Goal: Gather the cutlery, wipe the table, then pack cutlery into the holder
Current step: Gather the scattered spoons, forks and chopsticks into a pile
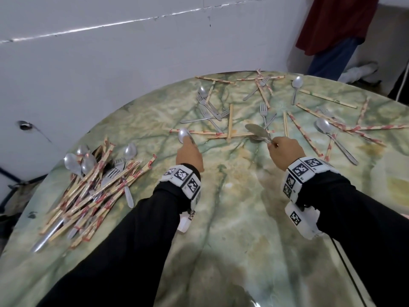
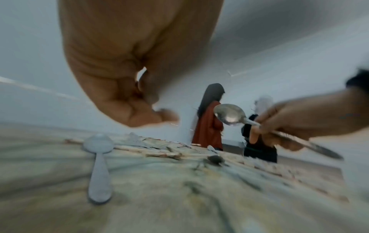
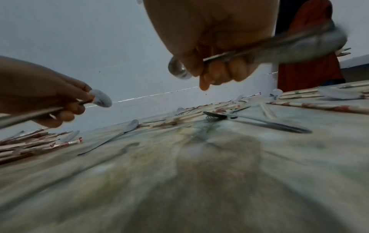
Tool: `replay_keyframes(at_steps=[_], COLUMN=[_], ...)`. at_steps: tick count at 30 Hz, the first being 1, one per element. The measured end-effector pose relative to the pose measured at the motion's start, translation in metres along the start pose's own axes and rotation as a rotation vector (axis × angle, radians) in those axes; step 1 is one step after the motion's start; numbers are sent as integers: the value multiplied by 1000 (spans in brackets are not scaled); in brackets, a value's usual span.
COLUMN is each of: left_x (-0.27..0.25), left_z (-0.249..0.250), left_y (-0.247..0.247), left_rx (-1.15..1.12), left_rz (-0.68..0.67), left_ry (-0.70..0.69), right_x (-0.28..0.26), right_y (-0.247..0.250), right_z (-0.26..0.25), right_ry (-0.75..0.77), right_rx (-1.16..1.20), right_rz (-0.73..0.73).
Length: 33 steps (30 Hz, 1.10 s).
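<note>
The round green marble table (image 1: 232, 218) spreads under both hands, with a white wall (image 1: 110, 63) beyond its far rim. A person in a red garment (image 1: 332, 25) stands past the table, beyond the right hand and to its right.

Well to the left of the left hand lies the gathered pile (image 1: 95, 189) of wrapped chopsticks, spoons and forks, heaped near the table's left edge. Beyond both hands, towards the far rim, the loose cutlery (image 1: 263, 111) is scattered: forks, spoons and wrapped chopsticks crossing one another.

The left hand (image 1: 189, 155) hovers low over the table. Seen from the right wrist, its fingers are curled round the handle of a pale spoon (image 1: 184, 135), whose bowl pokes out just past the fingertips. The left wrist view is blurred and shows that spoon beneath the fingers.

The right hand (image 1: 285, 151) is raised off the table, fist closed on the handle of a shiny spoon (image 1: 254, 129); the bowl sticks out ahead of the knuckles, towards the left hand.

Directly below that bowl, a dark spoon (image 3: 215, 115) rests on the table, apart from the hand.
</note>
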<state>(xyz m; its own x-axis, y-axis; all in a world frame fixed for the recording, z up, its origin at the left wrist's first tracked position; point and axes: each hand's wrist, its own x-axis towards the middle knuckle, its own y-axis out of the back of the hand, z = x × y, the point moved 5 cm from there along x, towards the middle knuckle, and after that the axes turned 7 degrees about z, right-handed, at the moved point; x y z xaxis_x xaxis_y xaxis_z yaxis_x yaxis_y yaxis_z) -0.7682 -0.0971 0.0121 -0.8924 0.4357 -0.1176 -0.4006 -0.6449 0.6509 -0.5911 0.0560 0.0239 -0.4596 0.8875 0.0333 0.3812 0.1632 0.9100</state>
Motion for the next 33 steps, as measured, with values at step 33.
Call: replay_keyframes(at_steps=[33], left_x=[67], left_z=[-8], left_y=[-2], left_rx=[204], left_rz=[-19], left_ry=[-53], right_x=[87], right_y=[4], right_z=[-28], right_ry=[394], right_rx=[-640], right_rz=[29])
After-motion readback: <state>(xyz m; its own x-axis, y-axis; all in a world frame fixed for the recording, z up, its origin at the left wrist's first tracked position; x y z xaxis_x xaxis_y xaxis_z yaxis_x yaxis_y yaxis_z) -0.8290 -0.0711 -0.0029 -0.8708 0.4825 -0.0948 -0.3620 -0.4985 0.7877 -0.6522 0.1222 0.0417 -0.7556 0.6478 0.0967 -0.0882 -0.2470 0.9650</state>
